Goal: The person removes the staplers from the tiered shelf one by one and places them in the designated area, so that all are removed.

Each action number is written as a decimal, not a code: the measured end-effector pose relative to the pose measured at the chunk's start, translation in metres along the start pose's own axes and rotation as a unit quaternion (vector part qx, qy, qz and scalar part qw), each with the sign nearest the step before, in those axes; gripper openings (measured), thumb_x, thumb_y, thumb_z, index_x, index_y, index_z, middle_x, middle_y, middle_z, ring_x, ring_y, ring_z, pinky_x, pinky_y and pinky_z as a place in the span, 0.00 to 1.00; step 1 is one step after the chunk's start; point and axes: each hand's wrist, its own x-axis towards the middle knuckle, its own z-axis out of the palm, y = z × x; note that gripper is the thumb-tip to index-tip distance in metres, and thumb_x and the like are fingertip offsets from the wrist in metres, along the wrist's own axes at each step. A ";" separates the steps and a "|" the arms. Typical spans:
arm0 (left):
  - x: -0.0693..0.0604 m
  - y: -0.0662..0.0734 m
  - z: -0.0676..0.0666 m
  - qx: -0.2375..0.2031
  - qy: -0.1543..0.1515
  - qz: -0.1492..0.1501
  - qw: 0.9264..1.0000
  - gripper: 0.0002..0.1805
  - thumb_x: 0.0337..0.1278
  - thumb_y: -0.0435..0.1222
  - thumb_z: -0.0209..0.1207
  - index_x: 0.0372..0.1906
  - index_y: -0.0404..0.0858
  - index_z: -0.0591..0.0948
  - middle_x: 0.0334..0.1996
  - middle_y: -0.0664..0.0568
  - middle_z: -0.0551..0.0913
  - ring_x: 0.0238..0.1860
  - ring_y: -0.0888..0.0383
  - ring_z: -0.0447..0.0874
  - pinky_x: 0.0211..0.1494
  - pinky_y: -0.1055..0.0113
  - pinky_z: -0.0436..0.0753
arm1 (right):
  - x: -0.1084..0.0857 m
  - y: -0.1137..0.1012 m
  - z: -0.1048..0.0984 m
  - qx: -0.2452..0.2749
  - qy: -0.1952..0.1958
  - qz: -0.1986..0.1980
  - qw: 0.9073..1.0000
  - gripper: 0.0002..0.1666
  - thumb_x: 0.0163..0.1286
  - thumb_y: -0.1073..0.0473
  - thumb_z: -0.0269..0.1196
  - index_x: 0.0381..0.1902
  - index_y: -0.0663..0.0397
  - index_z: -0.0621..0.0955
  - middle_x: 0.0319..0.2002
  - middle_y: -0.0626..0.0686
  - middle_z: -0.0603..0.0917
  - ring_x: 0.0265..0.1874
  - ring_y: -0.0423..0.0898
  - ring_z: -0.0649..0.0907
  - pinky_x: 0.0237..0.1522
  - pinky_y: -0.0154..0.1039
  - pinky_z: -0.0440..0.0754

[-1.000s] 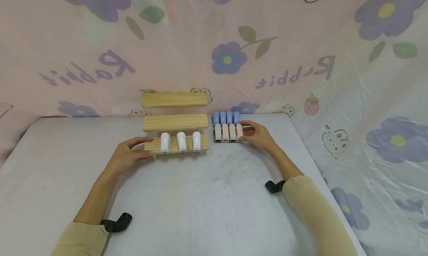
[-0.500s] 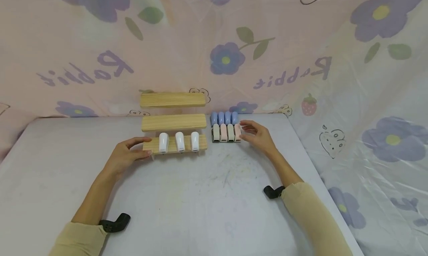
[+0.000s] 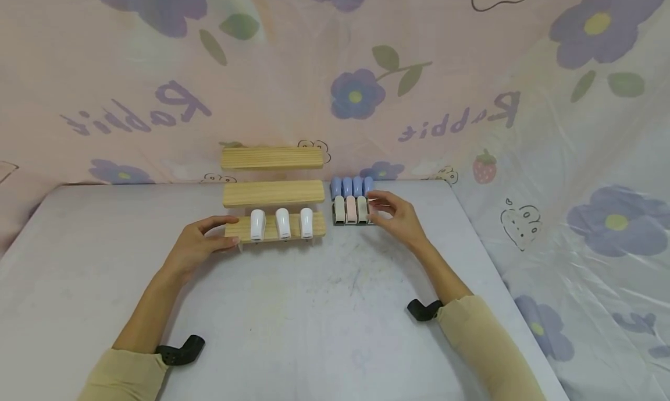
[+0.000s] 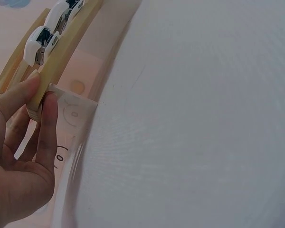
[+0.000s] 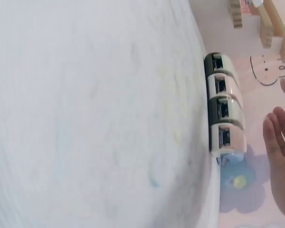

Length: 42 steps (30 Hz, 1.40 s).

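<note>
Left hand [image 3: 196, 247] pinching left end of lowest wooden shelf [image 3: 270, 227]; right hand [image 3: 400, 217] unclosed, pink stapler-like tool [image 5: 235, 138] just beside it.

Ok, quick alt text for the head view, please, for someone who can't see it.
Left hand gripping the left end of the lowest wooden shelf, which carries three white staplers; right hand at the right end of a row of cream and pink staplers. Blue staplers sit behind that row.
</note>
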 end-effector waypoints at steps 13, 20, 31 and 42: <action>0.002 -0.005 0.000 -0.008 0.001 0.002 1.000 0.36 0.53 0.41 0.73 0.67 0.34 0.74 0.77 0.37 0.48 0.42 0.64 0.85 0.47 0.74 0.79 | 0.000 -0.019 0.023 0.008 -0.027 -0.022 0.999 0.29 0.59 0.79 0.67 0.60 0.76 0.74 0.56 0.73 0.77 0.53 0.71 0.76 0.56 0.63 0.73; 0.002 -0.007 0.000 -0.008 0.000 0.006 1.000 0.36 0.53 0.40 0.73 0.67 0.34 0.74 0.77 0.38 0.49 0.41 0.63 0.85 0.46 0.74 0.80 | 0.000 -0.028 0.034 0.024 -0.046 -0.031 0.998 0.31 0.59 0.79 0.68 0.61 0.78 0.72 0.57 0.74 0.76 0.54 0.71 0.76 0.56 0.64 0.72; 0.002 -0.003 -0.001 0.011 0.000 0.000 1.000 0.36 0.54 0.43 0.72 0.67 0.37 0.74 0.77 0.39 0.50 0.43 0.64 0.83 0.47 0.74 0.78 | 0.000 -0.036 0.051 0.006 -0.071 -0.043 0.997 0.32 0.59 0.77 0.69 0.61 0.78 0.73 0.57 0.73 0.77 0.54 0.68 0.79 0.56 0.62 0.74; 0.002 -0.002 -0.001 0.015 0.004 -0.004 1.000 0.36 0.53 0.44 0.73 0.67 0.37 0.75 0.77 0.39 0.50 0.44 0.64 0.81 0.47 0.75 0.78 | 0.002 -0.035 0.066 0.031 -0.085 -0.049 0.995 0.33 0.58 0.78 0.69 0.61 0.77 0.72 0.58 0.72 0.77 0.54 0.69 0.78 0.57 0.60 0.74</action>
